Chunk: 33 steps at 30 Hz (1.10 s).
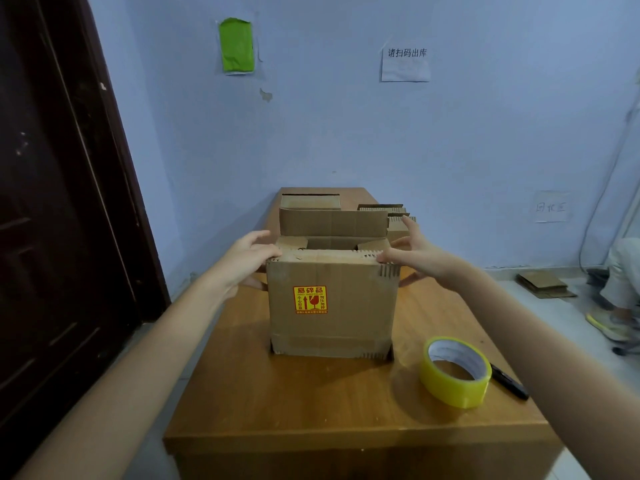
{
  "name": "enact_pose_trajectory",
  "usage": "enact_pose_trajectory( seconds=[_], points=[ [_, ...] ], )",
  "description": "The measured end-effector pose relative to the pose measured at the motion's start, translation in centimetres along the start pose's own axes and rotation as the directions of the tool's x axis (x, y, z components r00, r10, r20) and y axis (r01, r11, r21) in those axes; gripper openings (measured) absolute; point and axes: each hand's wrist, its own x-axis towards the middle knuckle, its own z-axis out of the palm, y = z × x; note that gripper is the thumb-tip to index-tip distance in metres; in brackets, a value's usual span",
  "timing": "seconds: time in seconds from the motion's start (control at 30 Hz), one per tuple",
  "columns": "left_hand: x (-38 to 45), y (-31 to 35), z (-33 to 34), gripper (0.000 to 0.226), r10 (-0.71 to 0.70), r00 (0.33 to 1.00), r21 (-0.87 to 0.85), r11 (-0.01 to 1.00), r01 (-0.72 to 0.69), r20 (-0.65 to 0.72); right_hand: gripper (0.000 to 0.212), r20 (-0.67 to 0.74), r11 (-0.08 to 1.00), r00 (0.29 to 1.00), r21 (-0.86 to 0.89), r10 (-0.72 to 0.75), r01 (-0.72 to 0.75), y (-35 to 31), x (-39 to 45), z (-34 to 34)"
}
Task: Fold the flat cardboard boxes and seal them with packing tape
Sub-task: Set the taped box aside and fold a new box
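Observation:
An upright brown cardboard box (pixel 332 306) with a red and yellow fragile sticker stands in the middle of the wooden table (pixel 311 410). Its near top flap is folded down, the far flap stands up, and the two side flaps lie inward. My left hand (pixel 249 261) rests on the box's top left corner, fingers straight over the near flap and thumb down the side. My right hand (pixel 415 258) touches the top right corner with spread fingers. A roll of yellowish packing tape (pixel 455 372) lies on the table to the right of the box.
A black marker (pixel 509 381) lies just right of the tape. More cardboard boxes (pixel 310 201) and stacked cardboard (pixel 398 220) stand at the table's far end. A dark door (pixel 52 202) is on the left. Flat cardboard (pixel 543 284) and a person's legs (pixel 620 292) are on the floor at right.

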Motion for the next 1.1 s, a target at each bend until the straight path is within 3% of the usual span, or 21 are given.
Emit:
enact_pose_trajectory(
  seconds=[0.1,0.17,0.37,0.53,0.7,0.8,0.93,1.0,1.1],
  points=[
    [0.1,0.2,-0.3,0.059,-0.040,0.999,0.024,0.999,0.040,-0.002,0.123,0.088,0.999,0.996,-0.040,0.022,-0.019,-0.9,0.2,-0.6],
    [0.0,0.5,-0.3,0.063,-0.043,0.999,0.047,0.998,0.042,0.021,0.122,0.131,0.990,0.991,-0.138,0.024,-0.006,-1.8,0.3,-0.6],
    [0.2,0.9,-0.8,0.074,0.001,0.996,0.087,0.996,-0.008,0.088,0.056,0.134,0.966,0.991,-0.249,-0.030,0.063,-2.7,-0.1,-0.4],
    [-0.3,1.2,-0.8,0.044,0.050,0.979,0.195,0.977,-0.090,0.197,0.041,0.127,0.934,0.991,-0.350,-0.034,0.077,-2.7,-0.1,0.1],
    [0.0,1.0,0.0,0.035,0.079,0.991,0.256,0.961,-0.106,0.111,0.038,0.059,0.851,0.998,-0.525,0.002,0.030,-3.9,0.2,1.7],
    [0.4,1.0,0.3,0.033,0.087,0.996,0.209,0.975,-0.082,-0.017,0.028,-0.069,0.775,0.995,-0.632,-0.076,0.016,-3.7,0.9,2.4],
    [1.3,0.8,0.4,0.024,0.075,0.985,0.146,0.988,-0.052,-0.154,0.021,-0.197,0.864,0.978,-0.501,-0.064,-0.044,-2.4,1.9,1.7],
    [1.5,0.8,0.3,0.032,0.053,0.976,0.129,0.991,-0.026,-0.210,0.023,-0.211,0.921,0.977,-0.384,-0.028,-0.056,-1.9,2.0,1.3],
    [1.1,1.0,0.0,0.052,-0.143,0.984,0.086,0.985,0.153,-0.108,0.036,-0.191,0.977,0.976,-0.161,0.107,-0.139,-1.5,1.6,1.0]
  ],
)
